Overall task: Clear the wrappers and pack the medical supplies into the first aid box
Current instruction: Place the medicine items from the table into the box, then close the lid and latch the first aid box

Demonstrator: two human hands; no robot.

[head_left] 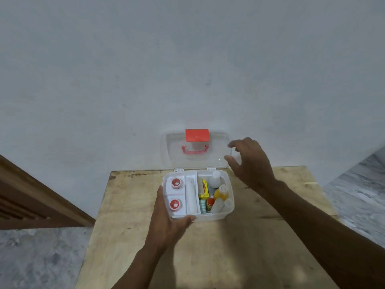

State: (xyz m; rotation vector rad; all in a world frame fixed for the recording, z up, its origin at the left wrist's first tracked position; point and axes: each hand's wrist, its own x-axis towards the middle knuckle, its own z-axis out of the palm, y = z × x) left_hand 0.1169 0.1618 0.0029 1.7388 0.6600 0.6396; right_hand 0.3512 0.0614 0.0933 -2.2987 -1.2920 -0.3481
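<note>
A clear plastic first aid box (216, 216) stands open on a wooden table (208, 247). Its transparent lid (173, 151), with a red latch (197, 135) and a red handle (195, 150), leans upright against the wall. A white inner tray (190, 192) on the left holds two red-capped items (176, 183). The right compartment holds a yellow bottle (221, 193), white bottles (214, 180), a yellow packet (203, 189) and small items. My left hand (164, 222) grips the box's front left corner. My right hand (248, 163) hovers with fingers spread at the lid's right edge.
A pale wall (187, 69) rises directly behind the table. Grey marble floor (37, 257) lies to the left and to the right. A brown wooden door frame (31, 197) slants at the left.
</note>
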